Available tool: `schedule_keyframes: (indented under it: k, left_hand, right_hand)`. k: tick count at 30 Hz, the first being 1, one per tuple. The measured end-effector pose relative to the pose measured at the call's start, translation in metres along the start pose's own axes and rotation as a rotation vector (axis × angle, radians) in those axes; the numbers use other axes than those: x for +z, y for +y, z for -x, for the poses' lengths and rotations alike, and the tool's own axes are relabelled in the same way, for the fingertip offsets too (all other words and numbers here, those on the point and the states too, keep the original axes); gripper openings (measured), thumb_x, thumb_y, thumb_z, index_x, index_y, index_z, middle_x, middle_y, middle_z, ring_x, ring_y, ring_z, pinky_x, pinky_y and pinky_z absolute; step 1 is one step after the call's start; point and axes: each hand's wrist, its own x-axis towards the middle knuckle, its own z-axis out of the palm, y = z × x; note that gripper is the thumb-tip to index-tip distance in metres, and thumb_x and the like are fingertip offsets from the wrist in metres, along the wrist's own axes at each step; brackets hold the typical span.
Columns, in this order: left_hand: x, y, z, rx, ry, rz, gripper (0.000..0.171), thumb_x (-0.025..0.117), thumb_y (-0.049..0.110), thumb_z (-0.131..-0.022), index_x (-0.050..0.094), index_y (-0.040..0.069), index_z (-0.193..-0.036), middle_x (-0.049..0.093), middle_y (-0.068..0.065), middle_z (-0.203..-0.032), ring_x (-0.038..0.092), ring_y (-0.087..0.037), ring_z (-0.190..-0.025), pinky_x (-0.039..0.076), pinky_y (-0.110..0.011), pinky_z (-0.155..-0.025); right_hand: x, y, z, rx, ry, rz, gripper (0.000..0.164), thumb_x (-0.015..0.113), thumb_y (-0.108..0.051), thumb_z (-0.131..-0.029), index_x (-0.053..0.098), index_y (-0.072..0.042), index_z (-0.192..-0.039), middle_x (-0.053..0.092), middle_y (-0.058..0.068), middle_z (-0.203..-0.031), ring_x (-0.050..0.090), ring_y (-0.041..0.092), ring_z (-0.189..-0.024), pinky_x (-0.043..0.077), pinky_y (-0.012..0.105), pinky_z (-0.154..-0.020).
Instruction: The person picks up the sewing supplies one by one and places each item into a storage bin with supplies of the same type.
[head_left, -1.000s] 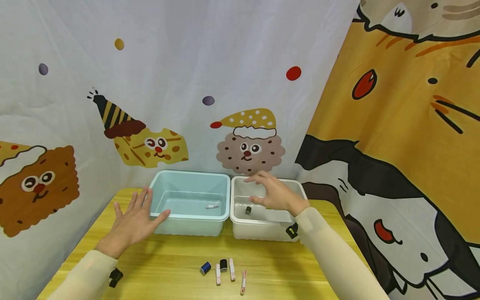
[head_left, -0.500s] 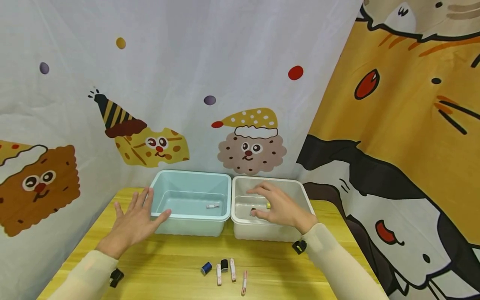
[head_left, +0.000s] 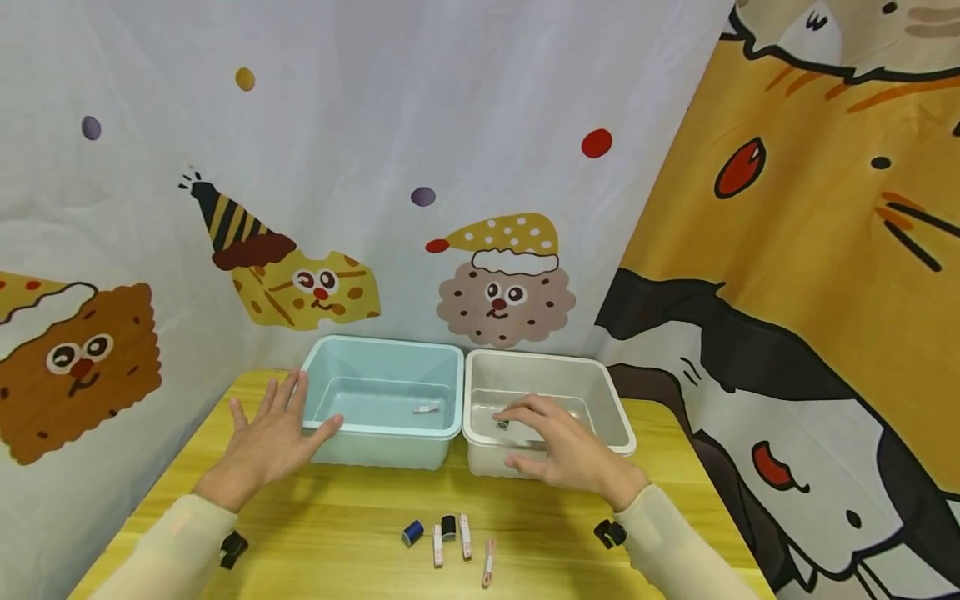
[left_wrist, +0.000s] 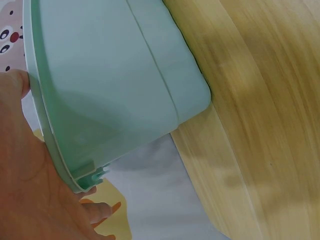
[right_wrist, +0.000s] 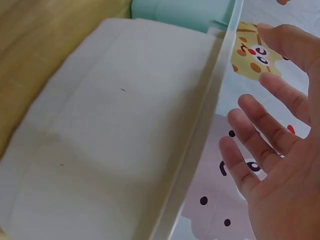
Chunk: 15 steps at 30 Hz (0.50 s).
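My left hand [head_left: 266, 442] is at the near left corner of the light blue plastic bin [head_left: 382, 433], fingers straight and spread. In the left wrist view its thumb and palm lie along the bin's rim [left_wrist: 37, 100]. Over the front rim of the white bin [head_left: 622, 417], my right hand [head_left: 566, 450] hovers with loosely bent fingers and nothing between them. A dark thread spool [head_left: 502, 423] lies in the white bin, partly behind the fingers. Inside the blue bin is a small folded white tape [head_left: 426, 409].
On the wooden table [head_left: 337, 533] in front of the bins lie a blue thread spool [head_left: 412, 533], a black thread spool [head_left: 448, 527], two folded white tapes [head_left: 465, 537] and a pinkish folded tape [head_left: 489, 563]. A cartoon-print curtain [head_left: 480, 108] hangs behind.
My right hand has drawn back from over the white bin's inside to its front rim. A yellow item glimpsed in that bin is now hidden. My left hand has stayed put.
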Motion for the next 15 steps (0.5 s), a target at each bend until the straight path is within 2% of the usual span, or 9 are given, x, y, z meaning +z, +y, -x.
schedule_keyframes:
  k: [4,15]
  left_hand:
    - [0.0,-0.001,-0.001,0.003,-0.003,-0.011,0.123,0.04,0.089,-0.111,0.01,-0.005,-0.185,0.007,-0.033,-0.194,0.01,-0.068,-0.175,-0.014,-0.101,-0.124]
    - [0.0,0.001,-0.002,0.008,-0.009,-0.01,0.124,0.041,0.089,-0.111,0.01,-0.005,-0.184,0.008,-0.034,-0.193,0.01,-0.068,-0.175,-0.014,-0.102,-0.123]
  right_hand:
    - [0.005,-0.006,0.009,-0.024,0.009,0.004,0.066,0.098,-0.034,-0.098,0.071,-0.027,-0.157,0.071,0.0,-0.156,0.069,0.023,-0.144,0.063,0.051,-0.119]
    - [0.016,-0.02,0.032,-0.077,0.007,-0.011,0.067,0.098,-0.039,-0.098,0.071,-0.026,-0.158,0.07,0.0,-0.158,0.068,0.019,-0.145,0.061,0.047,-0.123]
